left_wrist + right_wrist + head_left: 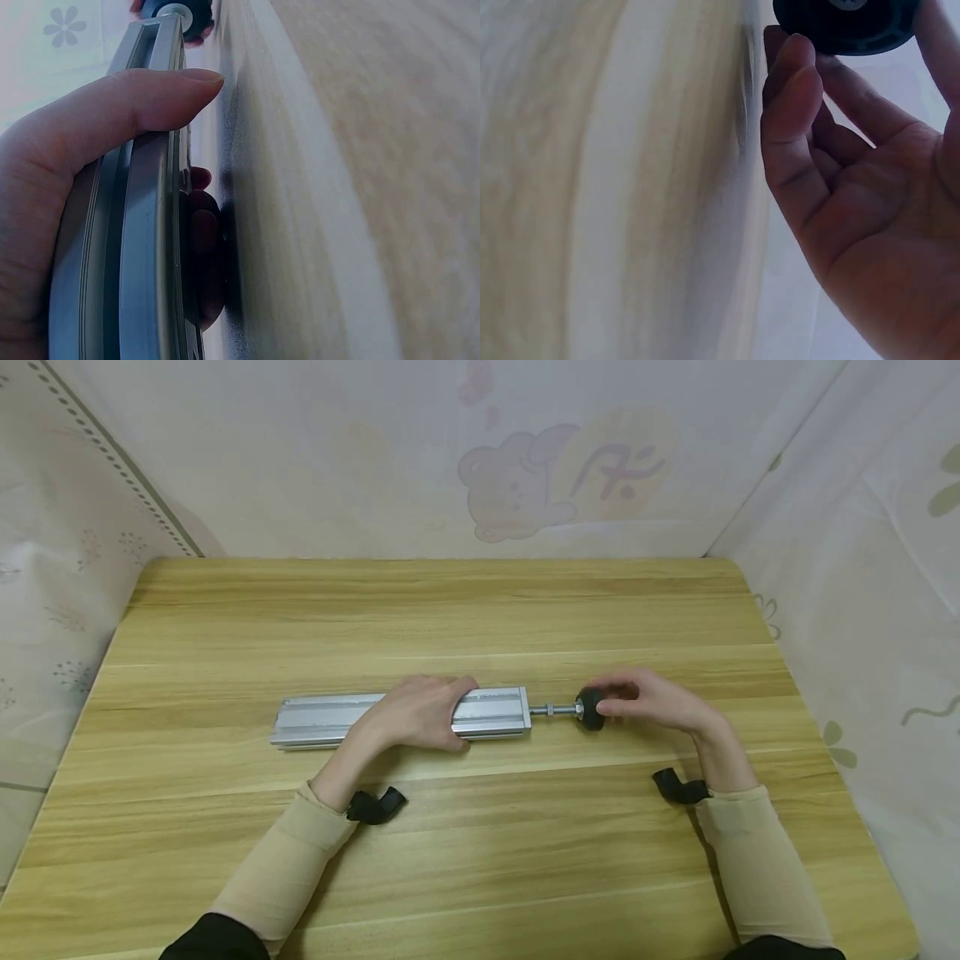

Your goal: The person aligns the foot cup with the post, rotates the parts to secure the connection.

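A silver aluminium profile [491, 714] lies lengthwise across the table. From its right end a threaded rod [562, 710] with a nut sticks out, tipped by a round black levelling foot [592, 708]. My left hand [416, 714] grips the profile from above, near its middle. The left wrist view shows the thumb [142, 105] across one grooved side of the profile [142, 247] and fingertips at its far edge. My right hand [660, 702] pinches the foot's rim between thumb and fingers; in the right wrist view the foot [847, 34] is partly cut off at the top.
The wooden table [450, 877] has its far edge against a pale printed curtain [337, 468]. More curtain hangs on both sides. A black strap end [378, 806] juts from the left wrist, another black strap end [678, 787] from the right.
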`<action>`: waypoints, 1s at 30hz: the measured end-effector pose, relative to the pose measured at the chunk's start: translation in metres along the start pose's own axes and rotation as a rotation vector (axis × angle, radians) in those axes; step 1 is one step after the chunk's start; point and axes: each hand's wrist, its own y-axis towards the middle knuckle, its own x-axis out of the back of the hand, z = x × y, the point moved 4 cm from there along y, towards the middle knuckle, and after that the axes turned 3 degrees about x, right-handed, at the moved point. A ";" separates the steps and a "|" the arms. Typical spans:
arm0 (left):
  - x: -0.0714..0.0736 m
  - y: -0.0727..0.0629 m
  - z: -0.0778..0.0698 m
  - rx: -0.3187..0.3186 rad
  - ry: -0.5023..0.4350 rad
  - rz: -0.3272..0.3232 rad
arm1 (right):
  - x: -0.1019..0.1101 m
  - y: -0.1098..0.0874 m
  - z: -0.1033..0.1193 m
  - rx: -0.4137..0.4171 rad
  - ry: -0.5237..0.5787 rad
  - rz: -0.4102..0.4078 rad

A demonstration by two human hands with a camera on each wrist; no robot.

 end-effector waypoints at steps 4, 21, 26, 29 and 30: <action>0.000 0.000 -0.001 0.000 0.003 0.000 | -0.001 0.001 0.000 -0.013 0.016 0.016; 0.000 0.000 -0.001 -0.005 0.008 0.002 | 0.000 0.000 0.000 0.015 0.011 0.010; 0.001 0.000 -0.001 -0.004 0.005 0.001 | 0.002 -0.002 0.007 0.088 0.009 -0.001; 0.001 0.000 -0.001 -0.006 0.007 0.001 | 0.001 -0.002 0.011 0.129 -0.011 0.005; 0.001 -0.001 -0.001 -0.007 0.007 0.001 | 0.000 -0.001 0.012 0.143 -0.024 0.007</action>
